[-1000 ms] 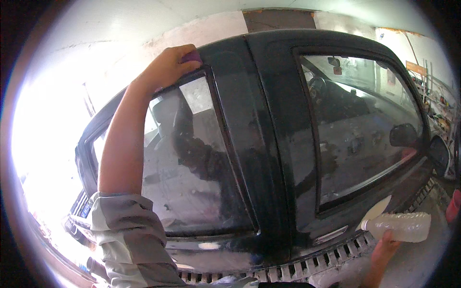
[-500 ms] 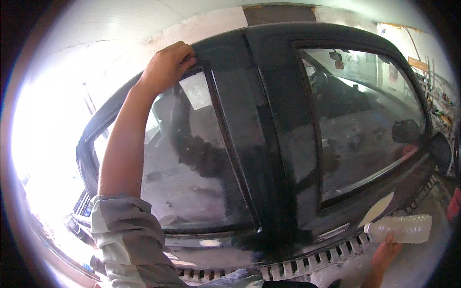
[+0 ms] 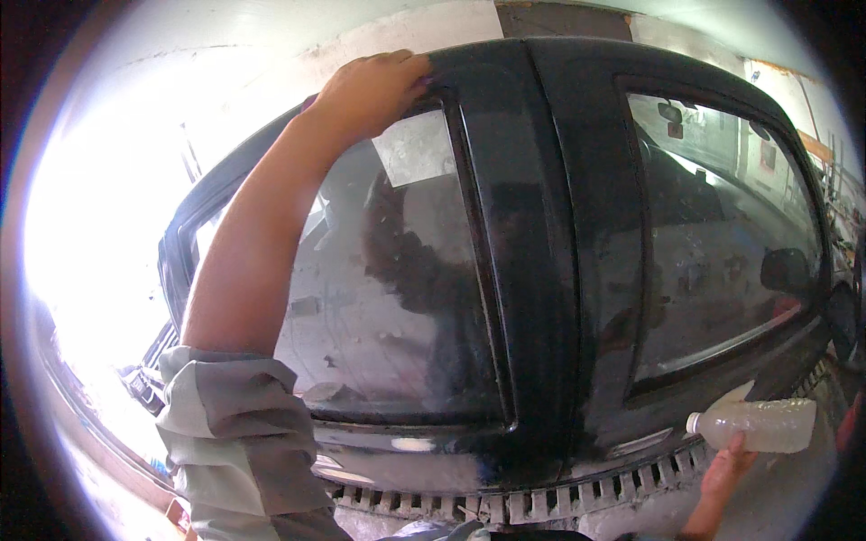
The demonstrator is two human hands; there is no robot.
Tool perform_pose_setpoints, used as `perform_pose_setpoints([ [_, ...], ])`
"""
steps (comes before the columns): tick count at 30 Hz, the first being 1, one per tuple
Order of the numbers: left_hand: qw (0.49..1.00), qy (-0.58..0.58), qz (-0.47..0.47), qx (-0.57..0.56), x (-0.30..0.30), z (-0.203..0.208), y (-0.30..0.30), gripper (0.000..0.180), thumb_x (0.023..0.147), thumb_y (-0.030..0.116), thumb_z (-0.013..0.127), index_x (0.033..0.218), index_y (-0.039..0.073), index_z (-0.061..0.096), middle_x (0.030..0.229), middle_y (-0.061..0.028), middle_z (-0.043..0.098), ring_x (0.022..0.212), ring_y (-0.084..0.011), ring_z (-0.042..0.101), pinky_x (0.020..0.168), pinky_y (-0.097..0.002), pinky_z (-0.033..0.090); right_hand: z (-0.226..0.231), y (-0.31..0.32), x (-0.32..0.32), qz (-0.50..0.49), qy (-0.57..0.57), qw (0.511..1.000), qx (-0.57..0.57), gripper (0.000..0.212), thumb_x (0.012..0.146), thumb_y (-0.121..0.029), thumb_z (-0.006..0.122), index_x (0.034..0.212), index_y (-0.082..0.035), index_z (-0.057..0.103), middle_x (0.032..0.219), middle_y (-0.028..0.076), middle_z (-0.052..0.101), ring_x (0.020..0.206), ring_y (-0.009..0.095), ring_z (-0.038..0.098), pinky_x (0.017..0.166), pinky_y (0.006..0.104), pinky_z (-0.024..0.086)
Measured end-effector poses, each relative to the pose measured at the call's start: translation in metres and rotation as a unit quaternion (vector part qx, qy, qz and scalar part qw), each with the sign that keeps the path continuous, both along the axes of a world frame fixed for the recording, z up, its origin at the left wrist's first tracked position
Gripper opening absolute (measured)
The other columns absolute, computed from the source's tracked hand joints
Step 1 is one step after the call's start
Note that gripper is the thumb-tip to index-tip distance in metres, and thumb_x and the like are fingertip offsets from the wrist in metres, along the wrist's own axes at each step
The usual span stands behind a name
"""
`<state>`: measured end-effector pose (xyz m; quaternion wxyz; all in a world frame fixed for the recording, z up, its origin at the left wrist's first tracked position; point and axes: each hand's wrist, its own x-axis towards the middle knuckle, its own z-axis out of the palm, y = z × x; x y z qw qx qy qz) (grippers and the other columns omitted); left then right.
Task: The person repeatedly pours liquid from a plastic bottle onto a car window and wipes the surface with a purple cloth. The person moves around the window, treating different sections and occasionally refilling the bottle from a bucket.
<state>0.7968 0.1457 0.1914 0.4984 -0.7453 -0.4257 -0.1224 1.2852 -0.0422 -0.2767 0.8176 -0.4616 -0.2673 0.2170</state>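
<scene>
My left hand (image 3: 374, 90) reaches up to the roof edge of a black vehicle (image 3: 532, 270), just above the upper corner of its rear side window (image 3: 406, 298). Its fingers are curled in. A small purplish bit shows at the fingertips, but I cannot make out what it is. Low on the right, my right hand (image 3: 726, 469) grips a clear plastic bottle (image 3: 758, 426) of cloudy, whitish liquid. The bottle lies sideways in the grip, its narrow neck pointing left, in front of the lower door. Its neck looks uncapped, though this is too small to be sure.
A front side window (image 3: 722, 243) and a dark side mirror (image 3: 787, 269) are to the right. Below the doors runs a slotted grey strip (image 3: 622, 482). Bright light floods in at the left. Cluttered shelving (image 3: 843, 216) stands at the far right.
The view has shifted, so the vehicle appears farther right. My left hand stays near the same window corner. The bottle has moved leftward relative to the door and now covers part of a pale patch.
</scene>
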Motion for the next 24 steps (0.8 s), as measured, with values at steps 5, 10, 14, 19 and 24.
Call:
perform_pose_setpoints([
  [5,0.997,-0.037,0.064,0.005,-0.033,-0.008,-0.021,0.020,0.102,0.026,0.050,0.108,0.008,0.057,0.104,-0.0112,0.064,0.099,-0.0349,0.064,0.086,-0.0465,0.052,-0.007,-0.005,0.025,-0.061,-0.011,0.994,-0.086,0.073,0.090,-0.031,0.064,0.145,0.004,0.031,0.144,0.022,0.043,0.131,0.035,0.046,0.114,0.0466,0.033],
  [10,0.995,-0.067,0.075,0.001,-0.061,-0.014,-0.032,0.019,0.101,0.024,0.052,0.110,0.008,0.056,0.103,-0.0121,0.064,0.099,-0.0349,0.064,0.085,-0.0462,0.051,0.027,-0.007,0.016,0.011,-0.073,0.997,-0.006,0.075,0.087,-0.031,0.066,0.144,0.006,0.033,0.141,0.021,0.046,0.130,0.033,0.047,0.114,0.0451,0.034],
  [14,0.990,-0.092,0.105,0.003,-0.084,-0.020,-0.040,0.019,0.100,0.022,0.053,0.111,0.008,0.056,0.102,-0.0126,0.063,0.099,-0.0348,0.063,0.086,-0.0466,0.051,0.039,-0.011,0.017,0.072,-0.115,0.988,0.068,0.073,0.085,-0.017,0.066,0.146,0.005,0.032,0.143,0.021,0.047,0.130,0.031,0.049,0.112,0.0439,0.037],
  [19,0.982,-0.122,0.145,0.004,-0.109,-0.017,-0.052,0.017,0.099,0.019,0.052,0.111,0.007,0.057,0.106,-0.0139,0.063,0.102,-0.0353,0.063,0.087,-0.0474,0.051,0.069,-0.023,0.029,0.137,-0.166,0.976,0.032,0.079,0.079,-0.015,0.072,0.145,0.004,0.033,0.137,0.018,0.052,0.124,0.030,0.053,0.108,0.0438,0.041],
  [24,0.955,-0.123,0.258,0.075,-0.187,-0.022,-0.073,0.016,0.097,0.018,0.054,0.105,0.005,0.059,0.106,-0.0172,0.065,0.101,-0.0378,0.064,0.086,-0.0480,0.051,0.111,-0.033,0.029,0.194,-0.301,0.933,-0.039,0.079,0.073,-0.020,0.079,0.139,0.003,0.042,0.132,0.016,0.055,0.118,0.027,0.057,0.103,0.0434,0.045],
])
